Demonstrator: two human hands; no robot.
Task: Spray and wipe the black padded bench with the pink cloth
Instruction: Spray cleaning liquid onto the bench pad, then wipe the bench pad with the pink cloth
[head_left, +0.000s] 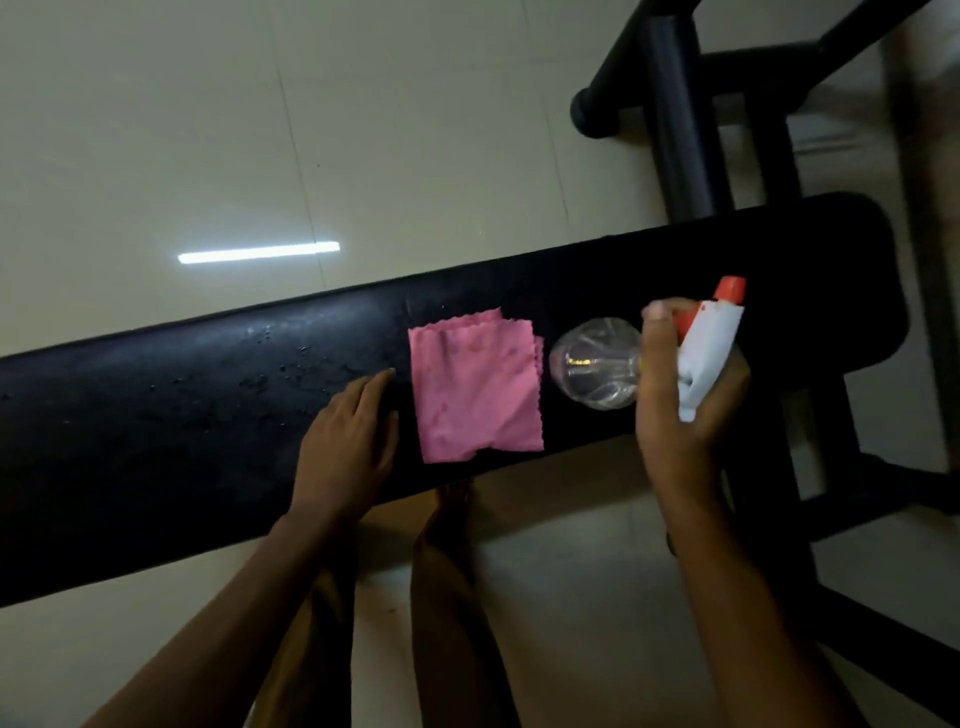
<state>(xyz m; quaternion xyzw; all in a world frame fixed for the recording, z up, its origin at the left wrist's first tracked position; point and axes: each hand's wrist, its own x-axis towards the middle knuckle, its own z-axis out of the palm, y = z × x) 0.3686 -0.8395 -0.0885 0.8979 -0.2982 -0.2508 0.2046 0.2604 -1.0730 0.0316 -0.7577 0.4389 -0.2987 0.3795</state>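
The black padded bench (156, 431) runs across the view from lower left to upper right, with water droplets on its left half. A folded pink cloth (475, 389) lies flat on the bench near the middle. My left hand (348, 441) rests flat on the pad just left of the cloth, fingers apart, holding nothing. My right hand (680, 395) grips the white and red trigger head of a clear spray bottle (597, 364), which lies tilted just right of the cloth, its round base pointing at the cloth.
The bench's black metal frame (680, 130) rises at the upper right and its legs (841, 493) spread at the right. The floor is pale tile (156, 130) with a bright light reflection. My bare legs and foot (452, 519) stand under the bench's near edge.
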